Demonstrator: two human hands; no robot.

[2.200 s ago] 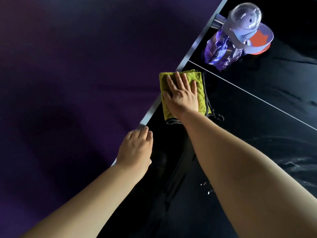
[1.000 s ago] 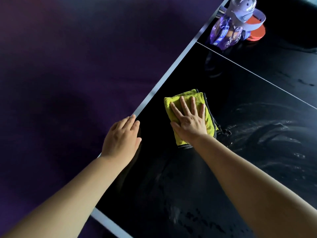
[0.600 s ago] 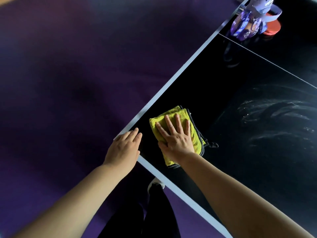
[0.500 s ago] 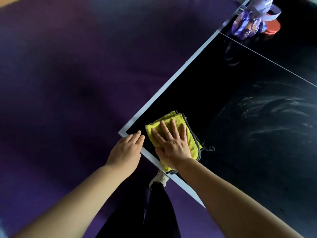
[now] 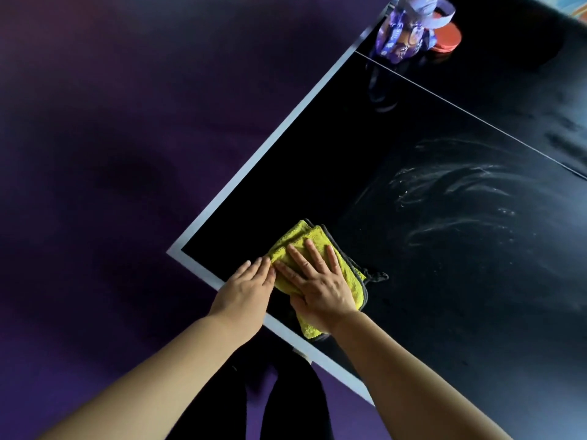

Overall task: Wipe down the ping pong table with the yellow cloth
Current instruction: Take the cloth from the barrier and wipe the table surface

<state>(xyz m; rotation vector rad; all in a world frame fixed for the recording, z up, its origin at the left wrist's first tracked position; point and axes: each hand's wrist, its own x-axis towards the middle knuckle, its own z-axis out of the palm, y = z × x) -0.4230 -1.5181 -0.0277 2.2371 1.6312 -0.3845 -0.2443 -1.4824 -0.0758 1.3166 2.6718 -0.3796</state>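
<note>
The folded yellow cloth (image 5: 293, 244), edged in dark grey, lies on the black ping pong table (image 5: 349, 147) just inside its near left corner. My right hand (image 5: 317, 281) presses flat on the cloth with the fingers spread; the cloth's near end hangs over the white edge line. My left hand (image 5: 246, 285) rests palm down on the table's near edge, its fingertips touching the cloth's left side, with nothing in it. Wet wipe streaks (image 5: 460, 201) shine on the surface to the right.
A purple clear bottle (image 5: 403, 33) stands at the table's left edge by the white centre line, with a red paddle (image 5: 446, 42) behind it. Purple floor (image 5: 111, 154) lies to the left. My dark trouser legs (image 5: 279, 392) stand below the near edge.
My right hand has dragged the cloth back from the bottle toward the near corner, then slightly right along the near edge. My left hand slid down the side edge to the near edge.
</note>
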